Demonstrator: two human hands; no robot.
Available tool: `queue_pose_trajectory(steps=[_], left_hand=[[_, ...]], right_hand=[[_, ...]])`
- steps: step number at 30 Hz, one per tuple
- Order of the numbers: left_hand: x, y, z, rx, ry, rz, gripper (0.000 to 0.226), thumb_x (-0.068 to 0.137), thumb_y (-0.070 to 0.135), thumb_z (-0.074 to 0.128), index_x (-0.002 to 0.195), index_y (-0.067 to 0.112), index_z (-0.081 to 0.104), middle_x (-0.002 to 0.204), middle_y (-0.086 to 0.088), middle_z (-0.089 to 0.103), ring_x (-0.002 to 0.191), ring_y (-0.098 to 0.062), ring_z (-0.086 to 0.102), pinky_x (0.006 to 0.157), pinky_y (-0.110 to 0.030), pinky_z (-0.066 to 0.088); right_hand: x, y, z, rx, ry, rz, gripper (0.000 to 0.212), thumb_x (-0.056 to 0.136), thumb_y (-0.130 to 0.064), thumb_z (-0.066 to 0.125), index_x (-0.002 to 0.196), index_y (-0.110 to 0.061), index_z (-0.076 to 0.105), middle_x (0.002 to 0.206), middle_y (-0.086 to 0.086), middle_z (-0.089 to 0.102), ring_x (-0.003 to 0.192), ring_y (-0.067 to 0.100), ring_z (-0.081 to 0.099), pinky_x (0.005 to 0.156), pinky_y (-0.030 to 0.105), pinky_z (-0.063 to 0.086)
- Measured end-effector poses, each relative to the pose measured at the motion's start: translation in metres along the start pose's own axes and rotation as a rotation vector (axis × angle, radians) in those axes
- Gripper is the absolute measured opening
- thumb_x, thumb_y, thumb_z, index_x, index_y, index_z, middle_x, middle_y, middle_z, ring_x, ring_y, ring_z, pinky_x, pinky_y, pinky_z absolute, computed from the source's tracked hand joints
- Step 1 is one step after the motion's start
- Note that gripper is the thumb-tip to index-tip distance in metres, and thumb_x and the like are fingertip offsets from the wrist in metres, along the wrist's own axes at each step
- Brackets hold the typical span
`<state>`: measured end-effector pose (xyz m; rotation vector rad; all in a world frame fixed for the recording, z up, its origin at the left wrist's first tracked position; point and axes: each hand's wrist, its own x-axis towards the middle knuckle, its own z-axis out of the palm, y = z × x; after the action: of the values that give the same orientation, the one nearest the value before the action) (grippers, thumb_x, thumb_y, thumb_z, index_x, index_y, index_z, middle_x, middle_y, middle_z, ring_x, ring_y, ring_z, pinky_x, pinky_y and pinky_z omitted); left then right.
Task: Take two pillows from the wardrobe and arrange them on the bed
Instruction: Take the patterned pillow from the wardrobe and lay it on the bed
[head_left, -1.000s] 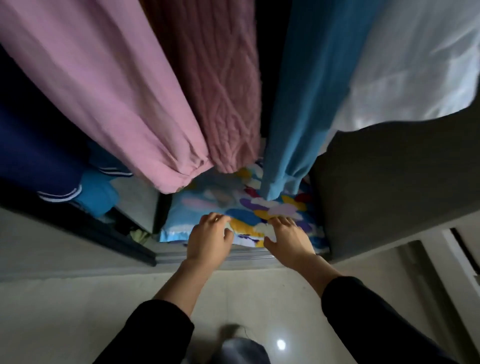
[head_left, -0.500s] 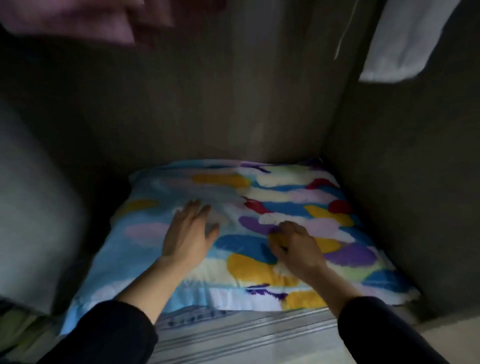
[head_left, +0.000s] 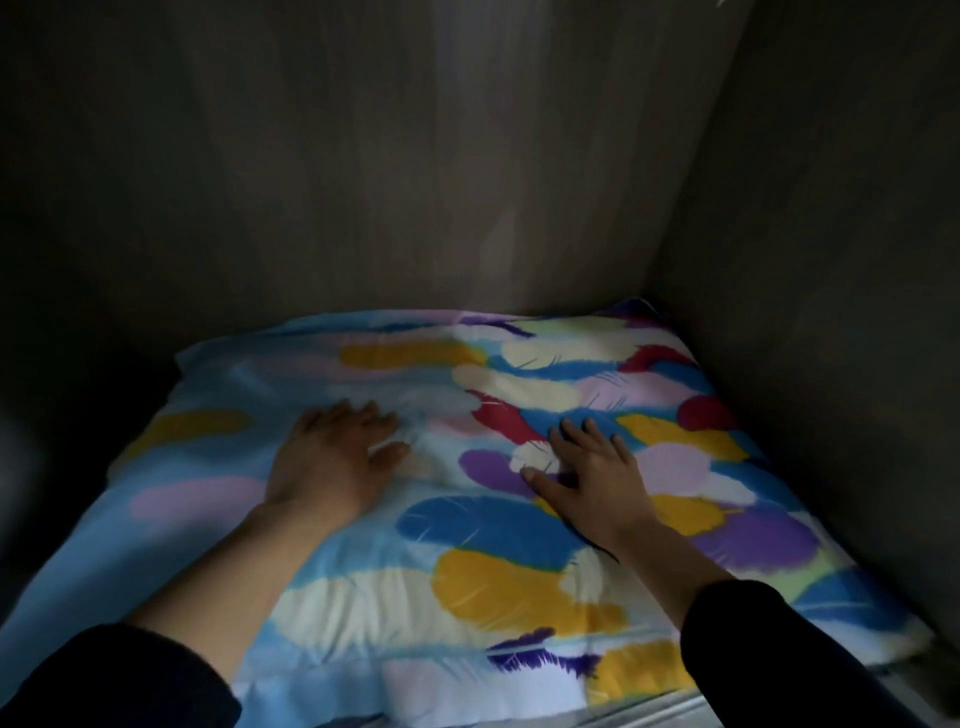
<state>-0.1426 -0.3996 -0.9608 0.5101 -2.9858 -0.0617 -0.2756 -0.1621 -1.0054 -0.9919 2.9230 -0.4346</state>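
The head view is looking down into the bottom of the wardrobe (head_left: 810, 218), where a pillow (head_left: 498, 571) in a bright feather print is lying flat, filling the floor and pressing against the back and right walls. Both hands are resting on top of it, palms down with fingers spread: the left hand (head_left: 332, 457) near the middle-left, the right hand (head_left: 592, 478) just beside it toward the centre, neither one closing on fabric. The likely trouble is that flat palms are giving no purchase, so a pull could slide over the slick cover or bunch the case without shifting the filling. The snug fit against the walls may also be dragging at the corners. Whether a second pillow is lying underneath cannot be told, though a striped edge (head_left: 675, 709) is showing below the front hem.
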Motion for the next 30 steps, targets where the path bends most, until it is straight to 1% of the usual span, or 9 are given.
queue_pose_trajectory(steps=[3,6,8,12,14,17,22,26,30], left_hand=[[-0.002,0.011,-0.005,-0.073,0.024,-0.045,0.04,0.095,0.036,0.034,0.12,0.018,0.06,0.129,-0.008,0.06,0.121,-0.024,0.052,0.102,-0.032,0.035],[-0.004,0.024,-0.014,-0.067,0.037,-0.107,0.03,0.095,0.026,0.04,0.11,0.018,0.065,0.118,-0.007,0.066,0.112,-0.025,0.058,0.091,-0.032,0.043],[-0.007,0.028,-0.019,-0.07,0.036,-0.106,0.027,0.095,0.022,0.04,0.11,0.018,0.062,0.12,-0.005,0.064,0.113,-0.024,0.057,0.09,-0.032,0.043],[-0.021,0.028,-0.032,-0.11,0.139,-0.079,0.021,0.094,0.016,0.042,0.104,0.012,0.06,0.114,-0.01,0.064,0.108,-0.027,0.058,0.08,-0.036,0.047],[-0.031,0.027,-0.04,-0.162,0.217,-0.046,0.016,0.091,0.013,0.049,0.094,0.008,0.063,0.103,-0.017,0.067,0.097,-0.034,0.062,0.071,-0.042,0.049],[-0.041,0.026,-0.056,-0.19,0.247,-0.066,0.016,0.091,0.016,0.051,0.087,0.007,0.063,0.095,-0.019,0.068,0.089,-0.037,0.064,0.066,-0.042,0.049],[-0.07,0.038,-0.109,-0.233,0.268,0.012,0.014,0.088,0.01,0.055,0.077,0.005,0.062,0.085,-0.021,0.068,0.081,-0.039,0.064,0.06,-0.042,0.049],[-0.097,0.055,-0.18,-0.244,0.212,0.048,0.019,0.088,0.011,0.057,0.07,0.005,0.058,0.08,-0.019,0.066,0.077,-0.038,0.062,0.057,-0.04,0.046],[-0.122,0.079,-0.25,-0.257,0.067,0.101,0.022,0.091,0.016,0.051,0.074,0.005,0.057,0.085,-0.018,0.065,0.084,-0.036,0.061,0.063,-0.042,0.046]], right_hand=[[-0.001,-0.004,-0.005,-0.001,0.047,-0.03,0.045,0.092,-0.048,0.046,0.13,-0.027,0.052,0.147,0.0,0.042,0.139,0.022,0.028,0.111,0.039,0.02],[-0.001,-0.015,-0.014,0.001,0.084,-0.097,0.025,0.091,-0.026,0.053,0.108,-0.016,0.069,0.123,0.006,0.063,0.119,0.026,0.05,0.097,0.033,0.038],[-0.003,-0.023,-0.019,-0.022,0.051,-0.096,0.02,0.086,-0.013,0.053,0.096,-0.009,0.07,0.107,0.012,0.066,0.105,0.03,0.055,0.087,0.034,0.045],[-0.012,-0.029,-0.034,0.109,0.13,-0.058,0.011,0.079,0.002,0.05,0.085,0.001,0.06,0.096,0.021,0.062,0.093,0.035,0.055,0.077,0.04,0.044],[-0.019,-0.03,-0.041,0.168,0.19,-0.081,0.007,0.082,0.002,0.05,0.077,0.001,0.054,0.088,0.024,0.06,0.085,0.037,0.054,0.07,0.039,0.04],[-0.033,-0.035,-0.055,0.264,0.276,-0.072,0.021,0.089,-0.003,0.048,0.069,-0.004,0.048,0.076,0.023,0.057,0.074,0.035,0.052,0.06,0.034,0.03],[-0.076,-0.052,-0.102,0.353,0.3,0.032,0.019,0.09,-0.007,0.049,0.073,-0.001,0.054,0.076,0.02,0.059,0.072,0.031,0.051,0.06,0.03,0.03],[-0.128,-0.074,-0.161,0.392,0.289,0.141,0.013,0.089,-0.005,0.052,0.078,-0.002,0.059,0.08,0.019,0.061,0.075,0.03,0.053,0.061,0.027,0.03],[-0.189,-0.095,-0.222,0.452,0.23,0.295,0.012,0.088,-0.001,0.052,0.077,-0.001,0.057,0.08,0.019,0.059,0.077,0.033,0.053,0.062,0.023,0.026]])
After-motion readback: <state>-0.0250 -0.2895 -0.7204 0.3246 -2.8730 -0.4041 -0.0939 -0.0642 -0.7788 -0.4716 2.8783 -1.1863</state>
